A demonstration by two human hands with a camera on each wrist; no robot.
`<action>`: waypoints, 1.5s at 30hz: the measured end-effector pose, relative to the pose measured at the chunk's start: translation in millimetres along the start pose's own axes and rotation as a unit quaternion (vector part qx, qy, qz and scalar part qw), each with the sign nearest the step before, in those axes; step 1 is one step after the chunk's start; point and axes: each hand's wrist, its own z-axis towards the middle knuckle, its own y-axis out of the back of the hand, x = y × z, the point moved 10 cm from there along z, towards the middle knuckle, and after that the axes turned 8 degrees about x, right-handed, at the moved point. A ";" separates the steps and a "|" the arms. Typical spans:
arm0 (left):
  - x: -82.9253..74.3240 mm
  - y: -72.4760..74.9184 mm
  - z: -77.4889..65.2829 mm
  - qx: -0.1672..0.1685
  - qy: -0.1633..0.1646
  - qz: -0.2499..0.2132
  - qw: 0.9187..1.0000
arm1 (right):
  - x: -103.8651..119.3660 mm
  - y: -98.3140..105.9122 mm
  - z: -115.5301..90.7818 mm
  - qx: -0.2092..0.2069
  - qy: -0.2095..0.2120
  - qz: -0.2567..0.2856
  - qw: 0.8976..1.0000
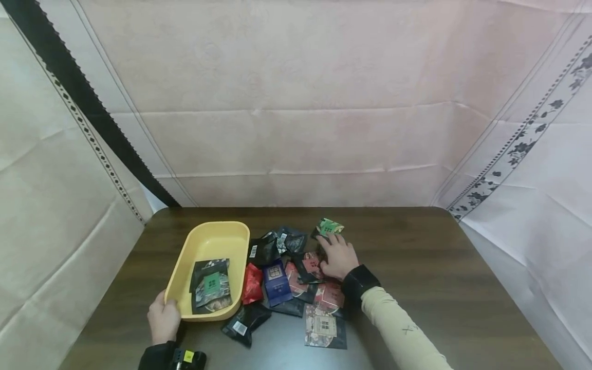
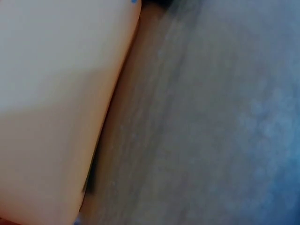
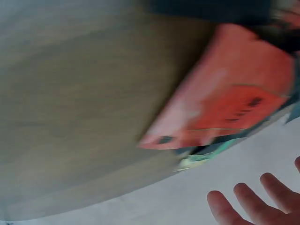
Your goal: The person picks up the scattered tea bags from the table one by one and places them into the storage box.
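A yellow plastic tray (image 1: 188,241) stands on the left of the table, with dark printed packets (image 1: 212,283) lying inside it. My left hand (image 1: 164,317) grips the tray by its near left corner, fingers partly hidden at the rim. Over the pile of small packets, my right hand (image 1: 341,257) reaches forward with fingers spread, fingertips right at a green and black packet (image 1: 330,226). Below that hand lie a black and red packet (image 1: 311,265) and a pink-red packet (image 1: 329,297). In the right wrist view, a red packet (image 3: 225,98) shows near the spread fingers (image 3: 243,197).
Between tray and right hand lie a blue packet (image 1: 277,282), a red one (image 1: 252,284) and several black ones, one (image 1: 246,324) near the tray's front corner. A grey floral packet (image 1: 325,328) lies nearest the front. Pale cloth (image 1: 296,144) hangs behind the brown table (image 1: 439,288).
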 end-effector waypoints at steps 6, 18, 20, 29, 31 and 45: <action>3.9 3.8 -0.2 -0.015 0.000 0.003 1.000 | -15.4 -4.4 -7.3 0.025 -0.023 0.008 0.999; 3.9 -2.7 0.0 0.002 0.013 -0.008 1.000 | -24.1 -32.6 -10.6 0.109 -0.037 -0.003 0.993; 3.5 -3.2 0.3 0.002 0.010 -0.008 1.000 | -25.2 -34.4 -8.9 0.092 -0.031 -0.001 0.995; 3.2 -2.9 0.2 0.005 0.010 -0.012 1.000 | -24.7 -16.7 -3.3 0.048 -0.042 0.042 0.997; 2.7 -0.8 0.1 0.004 0.008 -0.008 1.000 | -21.0 -10.9 -1.2 0.047 -0.044 0.042 0.997; 1.1 -2.9 -4.3 0.018 -0.001 -0.027 0.999 | 33.1 8.6 25.1 0.019 0.010 0.012 1.000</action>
